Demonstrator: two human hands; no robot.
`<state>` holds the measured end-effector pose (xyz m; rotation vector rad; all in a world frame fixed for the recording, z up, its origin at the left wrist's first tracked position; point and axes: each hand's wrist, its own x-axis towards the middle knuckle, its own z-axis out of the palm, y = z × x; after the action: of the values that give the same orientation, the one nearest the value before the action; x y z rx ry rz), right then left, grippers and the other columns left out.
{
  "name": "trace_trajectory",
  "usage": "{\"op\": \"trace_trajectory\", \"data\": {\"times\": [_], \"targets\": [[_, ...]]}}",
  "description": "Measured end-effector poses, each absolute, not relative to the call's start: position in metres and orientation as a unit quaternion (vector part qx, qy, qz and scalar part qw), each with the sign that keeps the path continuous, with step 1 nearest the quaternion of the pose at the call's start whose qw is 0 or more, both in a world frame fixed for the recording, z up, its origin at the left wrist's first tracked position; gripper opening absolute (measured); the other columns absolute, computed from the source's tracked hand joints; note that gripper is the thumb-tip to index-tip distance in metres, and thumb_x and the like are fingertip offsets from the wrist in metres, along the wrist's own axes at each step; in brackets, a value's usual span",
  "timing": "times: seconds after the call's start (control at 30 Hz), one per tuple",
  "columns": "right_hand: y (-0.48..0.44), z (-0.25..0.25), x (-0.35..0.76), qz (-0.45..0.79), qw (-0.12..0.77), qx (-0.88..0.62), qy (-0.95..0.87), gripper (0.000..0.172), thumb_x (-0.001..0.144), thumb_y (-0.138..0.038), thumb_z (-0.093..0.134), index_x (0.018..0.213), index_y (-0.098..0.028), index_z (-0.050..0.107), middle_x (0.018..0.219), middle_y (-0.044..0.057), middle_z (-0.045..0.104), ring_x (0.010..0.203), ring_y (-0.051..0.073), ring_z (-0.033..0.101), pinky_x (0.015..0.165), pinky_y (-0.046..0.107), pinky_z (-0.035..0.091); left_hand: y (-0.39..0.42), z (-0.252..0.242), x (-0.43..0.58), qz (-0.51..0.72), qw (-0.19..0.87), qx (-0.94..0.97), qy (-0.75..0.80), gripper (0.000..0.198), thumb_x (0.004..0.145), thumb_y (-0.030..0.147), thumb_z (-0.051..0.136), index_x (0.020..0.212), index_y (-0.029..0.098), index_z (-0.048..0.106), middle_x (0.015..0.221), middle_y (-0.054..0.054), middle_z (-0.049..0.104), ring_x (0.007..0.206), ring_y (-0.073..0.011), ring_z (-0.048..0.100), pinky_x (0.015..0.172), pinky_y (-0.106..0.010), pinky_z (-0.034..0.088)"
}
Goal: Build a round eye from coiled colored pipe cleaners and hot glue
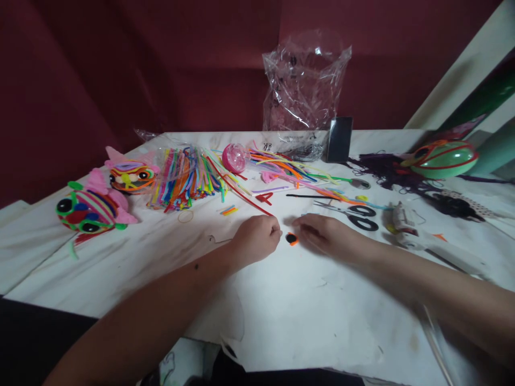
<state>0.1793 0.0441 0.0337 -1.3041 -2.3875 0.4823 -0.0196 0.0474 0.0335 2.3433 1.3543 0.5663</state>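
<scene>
My left hand [259, 237] is closed with its knuckles up, low over the table; whatever it may pinch is hidden. Across from it, my right hand [328, 234] has its fingers curled together, slightly blurred, and I cannot make out anything in it. Between the two hands lies a small black disc with orange edges [291, 239], apart from both. A red pipe cleaner [253, 202] ends just behind my left hand. Beyond my right hand rest black-handled scissors [363, 222] and a black pipe cleaner [308, 196].
Bundled coloured pipe cleaners [189, 179] lie at the back left, beside two fuzzy fish figures [94, 206]. A pink ball [235, 158], a clear plastic bag [308, 91] and a dark phone-like slab [339, 140] line the back. A white glue gun [410, 238] and green balloon-like figure [446, 160] are right.
</scene>
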Motion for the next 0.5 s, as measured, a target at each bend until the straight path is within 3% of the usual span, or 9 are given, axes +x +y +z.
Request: {"op": "trace_trajectory", "data": {"times": [0.17, 0.33, 0.5], "targets": [[0.033, 0.052, 0.221, 0.120, 0.259, -0.527, -0.800, 0.021, 0.081, -0.033, 0.045, 0.086, -0.022, 0.062, 0.084, 0.006, 0.068, 0.074, 0.022, 0.062, 0.067, 0.033, 0.047, 0.050, 0.030, -0.021, 0.197, 0.163, 0.845, 0.470, 0.019, 0.080, 0.014, 0.046, 0.066, 0.016, 0.059, 0.066, -0.001, 0.062, 0.062, -0.0132, 0.053, 0.058, -0.023, 0.036], [0.006, 0.059, 0.299, 0.008, 0.264, -0.682, -0.682, 0.025, 0.086, -0.040, 0.042, 0.085, -0.023, 0.059, 0.075, 0.008, 0.067, 0.056, 0.020, 0.058, 0.054, 0.034, 0.043, 0.054, 0.028, -0.021, 0.265, 0.153, 0.835, 0.457, 0.021, 0.080, 0.010, 0.039, 0.077, 0.016, 0.059, 0.082, -0.005, 0.066, 0.080, -0.0164, 0.060, 0.073, -0.026, 0.043], [-0.013, 0.033, 0.362, -0.101, 0.200, -0.679, -0.699, 0.033, 0.085, -0.043, 0.046, 0.088, -0.015, 0.063, 0.087, 0.015, 0.066, 0.081, 0.028, 0.060, 0.072, 0.039, 0.047, 0.058, 0.032, -0.019, 0.371, 0.146, 0.796, 0.456, 0.022, 0.085, 0.026, 0.038, 0.081, 0.019, 0.058, 0.081, -0.003, 0.064, 0.083, -0.0176, 0.060, 0.077, -0.028, 0.045]]}}
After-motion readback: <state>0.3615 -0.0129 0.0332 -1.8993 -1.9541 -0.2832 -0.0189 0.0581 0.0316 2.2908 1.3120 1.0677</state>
